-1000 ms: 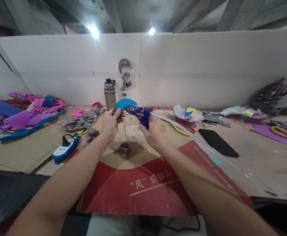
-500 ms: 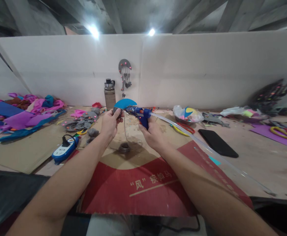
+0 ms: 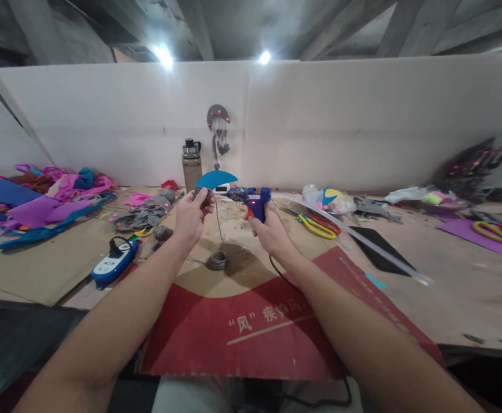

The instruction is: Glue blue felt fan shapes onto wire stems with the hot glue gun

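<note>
My left hand (image 3: 191, 216) pinches a blue crescent-shaped felt piece (image 3: 217, 178) at its left end, together with a small dark grey bit partly hidden by the fingers. A grey cord (image 3: 218, 221) hangs from there to a coil of cord (image 3: 217, 260) on the cardboard. In my right hand (image 3: 272, 228) is a blue hot glue gun (image 3: 257, 202) with a small red light showing. Its nozzle points left, a little apart from the felt. A long clear glue stick (image 3: 358, 240) sticks out behind it to the right.
Red-and-tan cardboard (image 3: 251, 338) lies in front of me. To the left are a blue power strip (image 3: 113, 264), grey felt pieces (image 3: 141, 215) and a colourful felt heap (image 3: 44, 201). A bottle (image 3: 191, 166) stands behind. Yellow-handled scissors (image 3: 316, 227) and a black phone (image 3: 380, 249) lie right.
The glue gun has drawn back from the blue felt and turned more level. Its glue stick has swung up off the table's front. My left hand has barely shifted.
</note>
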Demonstrator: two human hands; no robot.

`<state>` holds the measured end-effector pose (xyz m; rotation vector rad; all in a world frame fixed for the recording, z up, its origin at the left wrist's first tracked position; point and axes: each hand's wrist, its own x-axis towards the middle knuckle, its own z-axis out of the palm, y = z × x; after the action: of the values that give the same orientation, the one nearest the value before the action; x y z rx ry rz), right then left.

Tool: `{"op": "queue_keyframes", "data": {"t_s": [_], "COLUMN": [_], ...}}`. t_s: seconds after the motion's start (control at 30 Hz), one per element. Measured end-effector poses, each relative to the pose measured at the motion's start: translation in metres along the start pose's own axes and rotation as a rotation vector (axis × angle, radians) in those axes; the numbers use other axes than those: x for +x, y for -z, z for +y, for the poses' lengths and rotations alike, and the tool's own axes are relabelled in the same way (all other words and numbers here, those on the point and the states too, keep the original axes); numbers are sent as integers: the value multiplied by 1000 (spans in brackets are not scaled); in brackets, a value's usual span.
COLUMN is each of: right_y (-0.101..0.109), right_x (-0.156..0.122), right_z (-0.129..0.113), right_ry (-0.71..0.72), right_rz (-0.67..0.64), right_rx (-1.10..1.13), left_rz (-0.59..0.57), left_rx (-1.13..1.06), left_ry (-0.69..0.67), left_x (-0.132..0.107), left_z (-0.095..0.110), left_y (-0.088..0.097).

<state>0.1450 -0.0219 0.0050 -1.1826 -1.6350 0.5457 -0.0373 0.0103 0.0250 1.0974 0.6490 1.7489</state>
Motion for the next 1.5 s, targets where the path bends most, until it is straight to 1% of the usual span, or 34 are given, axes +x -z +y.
{"op": "queue_keyframes", "data": {"t_s": [0.1,0.17,0.23,0.27,0.3,0.33,0.37,0.4,0.43,0.47,0.5,0.57,0.6,0.67,0.73,0.8,0.9,1.03,1.2,1.37,1.43,1.5], "right_y": [1,4,9,12,13,14,12,8,3,-4,-12,-26,-30,-34,-30,-25,-20,-22,-22,-20,-19,-17], "right_x": [9,12,14,13,13,12,11,10,9,9,8,7,7,5,3,3,5,8,8,7,7,6], "right_z": [13,21,26,26,25,23,20,16,11,6,1,-8,-12,-18,-21,-22,-21,-18,-17,-15,-14,-14], "right_ry": [-259,-362,-352,-321,-271,-209,-140,-77,-14,33,28,-28,-82,-179,-234,-252,-255,-229,-213,-225,-211,-178], "right_rz": [-99,-186,-223,-205,-160,-96,-32,24,55,43,33,-72,-111,-173,-221,-229,-143,-39,17,48,50,26], "right_rx": [-13,-117,-356,-492,-593,-629,-584,-461,-276,-40,214,621,755,895,933,931,873,802,763,730,740,748], "left_rz": [-12,-35,-52,-57,-57,-53,-49,-45,-44,-47,-54,-67,-68,-75,-92,-114,-115,-107,-146,-197,-239,-296], "left_rx": [19,46,83,110,145,189,245,309,380,451,517,599,600,531,397,251,99,13,-68,-159,-192,-204], "left_ry": [-10,-22,-34,-45,-62,-87,-115,-146,-176,-203,-224,-253,-251,-222,-154,-65,54,137,250,378,463,555], "left_x": [-2,-3,-5,-6,-7,-8,-9,-11,-14,-16,-19,-25,-27,-28,-27,-26,-25,-28,-28,-28,-29,-29], "left_z": [0,-1,-2,-2,-3,-3,-4,-4,-4,-4,-3,-2,-2,-2,-4,-5,-4,-3,-7,-6,-4,-2], "left_y": [-2,-4,-5,-6,-7,-7,-8,-9,-10,-12,-14,-18,-20,-22,-24,-25,-27,-31,-30,-31,-31,-30]}}
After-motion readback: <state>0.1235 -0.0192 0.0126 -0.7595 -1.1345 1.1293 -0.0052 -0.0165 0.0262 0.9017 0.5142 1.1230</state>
